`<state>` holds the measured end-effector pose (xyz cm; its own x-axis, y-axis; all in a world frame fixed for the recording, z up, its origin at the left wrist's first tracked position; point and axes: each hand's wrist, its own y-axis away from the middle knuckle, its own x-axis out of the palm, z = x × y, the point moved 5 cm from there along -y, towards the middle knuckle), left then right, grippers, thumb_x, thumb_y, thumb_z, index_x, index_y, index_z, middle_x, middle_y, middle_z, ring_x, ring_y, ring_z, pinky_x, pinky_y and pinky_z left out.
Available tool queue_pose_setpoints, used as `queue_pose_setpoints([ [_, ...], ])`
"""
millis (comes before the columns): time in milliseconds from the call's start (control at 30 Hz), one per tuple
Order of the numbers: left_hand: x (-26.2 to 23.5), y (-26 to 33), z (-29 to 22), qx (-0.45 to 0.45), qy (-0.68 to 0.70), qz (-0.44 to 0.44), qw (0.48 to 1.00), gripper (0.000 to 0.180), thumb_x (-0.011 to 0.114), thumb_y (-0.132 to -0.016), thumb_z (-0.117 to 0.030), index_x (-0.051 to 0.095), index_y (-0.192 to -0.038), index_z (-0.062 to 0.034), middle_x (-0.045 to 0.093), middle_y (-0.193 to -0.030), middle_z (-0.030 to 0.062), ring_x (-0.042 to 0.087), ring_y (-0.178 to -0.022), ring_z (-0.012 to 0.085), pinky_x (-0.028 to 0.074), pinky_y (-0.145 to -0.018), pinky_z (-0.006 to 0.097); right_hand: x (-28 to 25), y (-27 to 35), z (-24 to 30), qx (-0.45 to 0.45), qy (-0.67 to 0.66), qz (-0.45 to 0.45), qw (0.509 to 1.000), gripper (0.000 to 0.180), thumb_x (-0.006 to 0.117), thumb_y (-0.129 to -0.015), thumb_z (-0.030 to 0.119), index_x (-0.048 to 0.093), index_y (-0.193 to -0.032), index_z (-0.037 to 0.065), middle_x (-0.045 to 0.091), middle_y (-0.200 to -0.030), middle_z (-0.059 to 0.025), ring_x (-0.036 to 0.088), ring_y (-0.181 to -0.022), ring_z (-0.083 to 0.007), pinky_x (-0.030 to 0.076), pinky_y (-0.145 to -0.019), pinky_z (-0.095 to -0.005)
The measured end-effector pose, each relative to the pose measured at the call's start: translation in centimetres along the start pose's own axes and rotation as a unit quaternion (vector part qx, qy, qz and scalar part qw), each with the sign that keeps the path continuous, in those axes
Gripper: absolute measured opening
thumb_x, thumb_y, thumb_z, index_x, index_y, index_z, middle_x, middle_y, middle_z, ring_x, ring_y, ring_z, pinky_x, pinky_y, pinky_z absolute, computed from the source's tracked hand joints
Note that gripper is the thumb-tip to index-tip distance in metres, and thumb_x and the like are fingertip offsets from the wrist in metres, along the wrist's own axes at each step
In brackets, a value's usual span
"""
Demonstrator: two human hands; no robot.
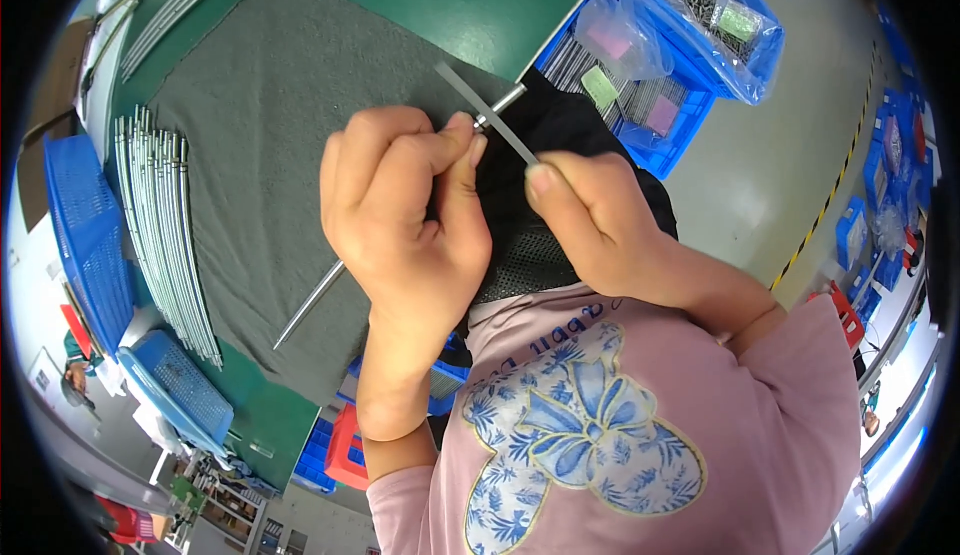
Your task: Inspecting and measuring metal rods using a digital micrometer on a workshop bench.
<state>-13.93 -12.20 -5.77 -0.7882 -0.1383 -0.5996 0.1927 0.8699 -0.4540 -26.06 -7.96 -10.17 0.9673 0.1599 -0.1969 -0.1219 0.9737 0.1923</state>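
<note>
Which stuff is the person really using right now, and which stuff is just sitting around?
In use:
- left hand, gripping the long thin silver metal rod
- right hand, holding the flat grey strip against the rod's end

Just lying about:
- row of silver metal rods on the grey felt mat
- blue plastic baskets
- blue plastic crate of bagged parts

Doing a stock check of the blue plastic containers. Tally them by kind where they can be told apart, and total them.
Blue mesh baskets at the left: 2
Blue bins with bagged parts, top right: 2
Total: 4. More blue containers by the right rim are too small to count.
</note>
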Motion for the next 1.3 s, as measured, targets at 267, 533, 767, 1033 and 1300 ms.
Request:
queue_pose_setpoints([
  [267,-0.2,0.2,-0.3,-0.010,-0.012,0.006,1.000,0.014,0.066,-0.058,0.004,0.055,-0.064,-0.0023,0.050,-0.067,0.0064,0.045,-0.057,0.0203,0.036,-0.051,0.029,0.0,1.5,-1.6,-0.012,-0.044,0.002,0.999,0.023,0.043,-0.084,0.013,0.049,-0.065,0.001,0.045,-0.048,-0.0119,0.047,-0.042,-0.0264,0.035,-0.041,-0.0318],
  [533,-0.2,0.1,-0.4,-0.011,-0.023,0.017,1.000,0.011,0.066,-0.060,0.001,0.058,-0.066,-0.0025,0.051,-0.067,0.0059,0.046,-0.057,0.0197,0.036,-0.051,0.029,-1.5,-1.9,-3.4,-0.095,-0.166,-0.198,0.961,0.022,0.059,-0.076,0.012,0.053,-0.090,-0.003,0.034,-0.048,0.0055,0.029,-0.044,-0.0012,0.022,-0.040,-0.0198],
  [767,-0.3,0.2,-0.1,-0.016,-0.030,0.027,0.999,0.011,0.067,-0.061,-0.001,0.058,-0.067,-0.0030,0.051,-0.067,0.0055,0.045,-0.056,0.0194,0.036,-0.050,0.028,-0.3,-1.0,-2.6,-0.091,-0.252,-0.219,0.938,0.014,0.064,-0.073,0.009,0.055,-0.079,-0.001,0.043,-0.051,0.0055,0.033,-0.044,0.0006,0.024,-0.040,-0.0172],
  [1033,-0.2,0.5,0.0,-0.002,-0.023,0.014,1.000,0.011,0.066,-0.062,0.000,0.057,-0.067,-0.0030,0.051,-0.068,0.0053,0.045,-0.058,0.0199,0.036,-0.051,0.029,0.0,-2.5,1.5,-0.236,-0.021,-0.297,0.925,0.013,0.067,-0.069,0.007,0.055,-0.069,0.005,0.044,-0.044,-0.0004,0.039,-0.038,-0.0058,0.031,-0.037,-0.0206],
  [1300,-0.3,0.1,-0.2,0.009,-0.005,0.013,1.000,0.009,0.064,-0.063,0.000,0.057,-0.068,-0.0026,0.051,-0.069,0.0063,0.046,-0.059,0.0219,0.038,-0.052,0.031,-2.3,-1.0,-1.3,-0.164,0.058,-0.323,0.930,0.017,0.071,-0.064,0.007,0.057,-0.073,0.005,0.032,-0.042,0.0054,0.028,-0.038,-0.0019,0.024,-0.036,-0.0204],
])
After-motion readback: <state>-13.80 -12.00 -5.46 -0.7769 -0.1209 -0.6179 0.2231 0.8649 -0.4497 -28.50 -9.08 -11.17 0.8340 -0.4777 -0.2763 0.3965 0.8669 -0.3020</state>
